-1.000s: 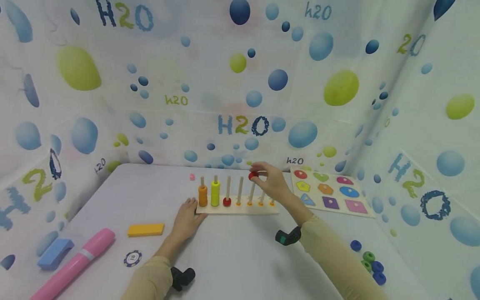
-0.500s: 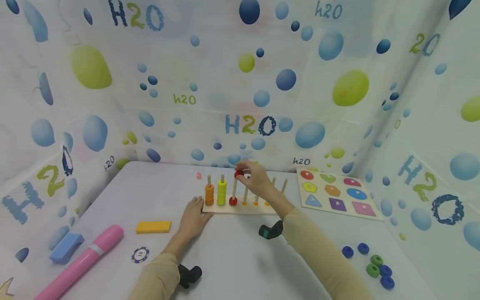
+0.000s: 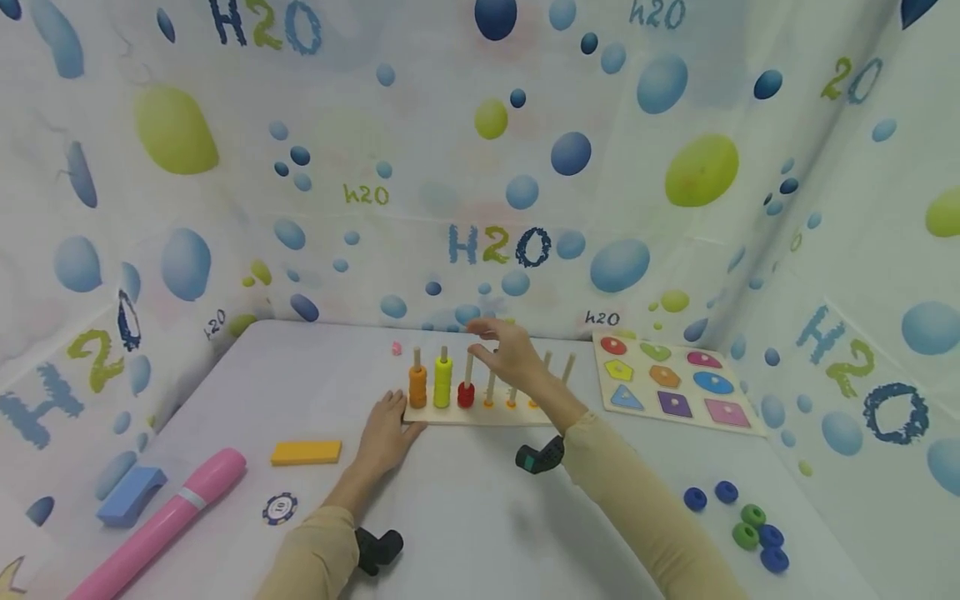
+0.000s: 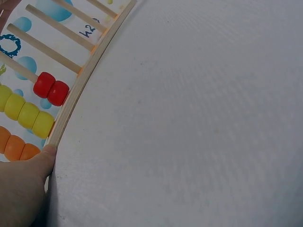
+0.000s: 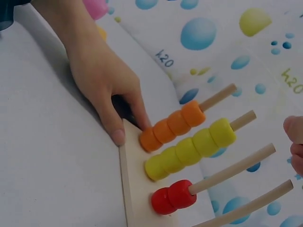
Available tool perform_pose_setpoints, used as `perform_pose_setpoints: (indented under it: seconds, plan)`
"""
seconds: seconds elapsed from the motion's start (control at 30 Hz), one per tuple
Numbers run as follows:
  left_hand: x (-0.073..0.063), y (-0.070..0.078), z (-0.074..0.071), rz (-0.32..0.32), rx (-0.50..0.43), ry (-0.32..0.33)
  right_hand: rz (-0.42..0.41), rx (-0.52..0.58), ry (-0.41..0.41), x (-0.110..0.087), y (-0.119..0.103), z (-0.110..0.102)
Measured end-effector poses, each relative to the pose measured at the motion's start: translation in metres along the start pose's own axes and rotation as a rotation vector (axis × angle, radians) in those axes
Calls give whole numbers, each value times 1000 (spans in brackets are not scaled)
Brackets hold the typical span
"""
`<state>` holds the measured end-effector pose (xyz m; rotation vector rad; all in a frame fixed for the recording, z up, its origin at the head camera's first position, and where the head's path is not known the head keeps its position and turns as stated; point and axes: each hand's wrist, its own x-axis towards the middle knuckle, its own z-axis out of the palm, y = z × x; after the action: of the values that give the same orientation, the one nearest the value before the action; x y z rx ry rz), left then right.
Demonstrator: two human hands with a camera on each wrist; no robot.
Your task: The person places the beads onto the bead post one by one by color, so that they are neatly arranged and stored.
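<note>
Head view showed two red beads [image 3: 466, 395] low on the third-from-left peg [image 3: 469, 368] of the wooden rack [image 3: 480, 415]; the left hand [image 3: 386, 433] grasped its end. The right hand [image 3: 513, 354], seemingly released above, risked tipping it by bumping that peg.

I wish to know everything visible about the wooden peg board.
The peg board looks like pale wood: a flat base on the table with round pegs standing upright in a row. From the left, pegs carry orange beads, yellow beads, two red beads; others visible are bare. The left-hand grip holds its left end.
</note>
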<state>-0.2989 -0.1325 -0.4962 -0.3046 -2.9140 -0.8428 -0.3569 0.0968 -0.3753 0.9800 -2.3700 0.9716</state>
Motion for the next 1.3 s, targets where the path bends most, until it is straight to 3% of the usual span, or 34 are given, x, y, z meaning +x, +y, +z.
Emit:
perform_pose_setpoints:
  seconds: [0.27, 0.5, 0.83, 1.1, 1.3]
  plan:
    - [1, 3, -4, 8, -6, 8, 29, 67, 47, -5, 5, -14]
    - [2, 2, -2, 7, -11, 9, 90, 76, 112, -29, 14, -36]
    - [1, 2, 1, 20, -6, 6, 138, 64, 220, -99, 38, -74]
    - [0, 3, 0, -3, -9, 6, 297, -23, 219, -157, 61, -103]
    - [1, 2, 1, -8, -7, 6, 347, -67, 222, -198, 64, -120]
